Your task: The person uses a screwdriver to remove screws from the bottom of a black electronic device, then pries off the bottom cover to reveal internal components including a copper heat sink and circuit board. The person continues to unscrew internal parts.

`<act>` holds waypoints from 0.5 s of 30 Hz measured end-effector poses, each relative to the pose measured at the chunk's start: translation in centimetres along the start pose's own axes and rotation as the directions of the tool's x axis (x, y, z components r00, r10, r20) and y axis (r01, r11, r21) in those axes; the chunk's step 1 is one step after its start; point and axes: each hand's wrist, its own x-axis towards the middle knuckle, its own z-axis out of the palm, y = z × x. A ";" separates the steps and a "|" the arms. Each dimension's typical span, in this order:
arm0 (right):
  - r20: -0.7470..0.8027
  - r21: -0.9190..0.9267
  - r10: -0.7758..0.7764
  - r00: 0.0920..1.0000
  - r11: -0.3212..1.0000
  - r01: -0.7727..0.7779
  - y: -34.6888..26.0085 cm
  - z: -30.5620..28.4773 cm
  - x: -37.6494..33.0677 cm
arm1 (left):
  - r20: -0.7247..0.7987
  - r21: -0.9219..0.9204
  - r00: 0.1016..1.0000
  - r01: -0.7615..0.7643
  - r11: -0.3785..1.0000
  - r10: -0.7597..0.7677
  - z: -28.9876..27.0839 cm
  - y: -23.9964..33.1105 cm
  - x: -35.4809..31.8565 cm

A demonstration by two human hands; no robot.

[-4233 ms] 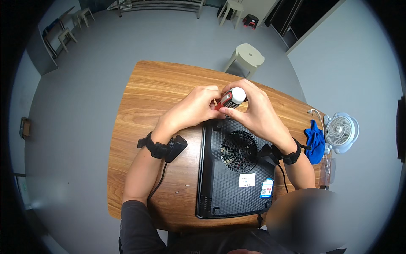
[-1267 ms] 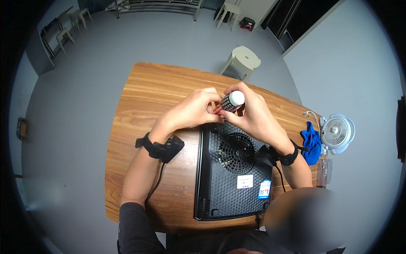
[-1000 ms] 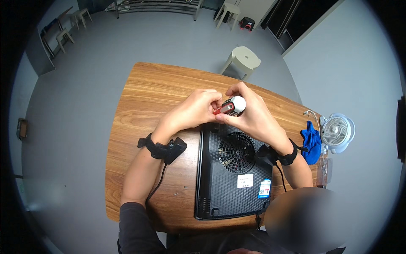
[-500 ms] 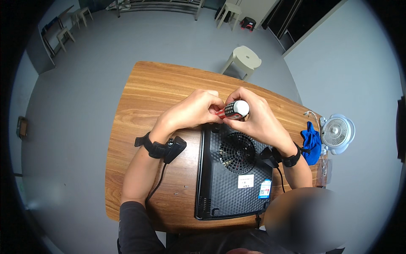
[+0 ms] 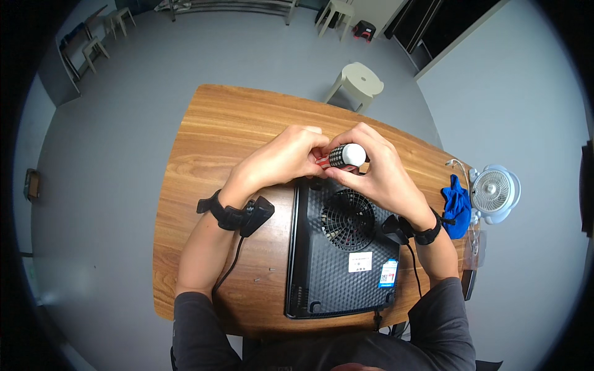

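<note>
A screwdriver (image 5: 338, 157) with a red and black handle and a white end cap stands tilted over the far edge of a black laptop cooling pad (image 5: 334, 278). My right hand (image 5: 380, 167) is wrapped round its handle. Close beside it, my left hand (image 5: 291, 154) pinches at the red lower end. The tip and whatever it touches are hidden by my fingers. The pad lies underside up, its round fan grille (image 5: 348, 219) showing. Left of it, two small screws (image 5: 271, 269) lie on the wooden table (image 5: 210, 142).
Black straps with cabled devices (image 5: 257, 216) sit on both wrists. At the table's right side are a blue cloth (image 5: 456, 210) and a small white fan (image 5: 493, 190). Beyond the far edge stands a pale stool (image 5: 360, 81).
The screwdriver handle and right hand have shifted slightly. A blurred round shape at the lower right is gone, so my right sleeve shows. The cooling pad stays in place.
</note>
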 end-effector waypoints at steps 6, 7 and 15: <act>0.027 0.039 -0.002 1.000 0.999 0.000 -0.3 -0.3 -0.3 | 0.022 -0.020 0.999 0.026 0.999 -0.026 0.0 0.2 0.0; 0.045 0.046 -0.016 0.999 0.999 0.014 -0.2 -0.4 -0.2 | 0.027 -0.009 0.999 0.028 1.000 -0.028 -0.2 0.3 0.0; 0.040 0.113 -0.049 0.998 0.993 0.044 0.0 -0.3 0.0 | 0.028 0.019 0.998 0.053 0.998 -0.053 -0.3 0.7 0.1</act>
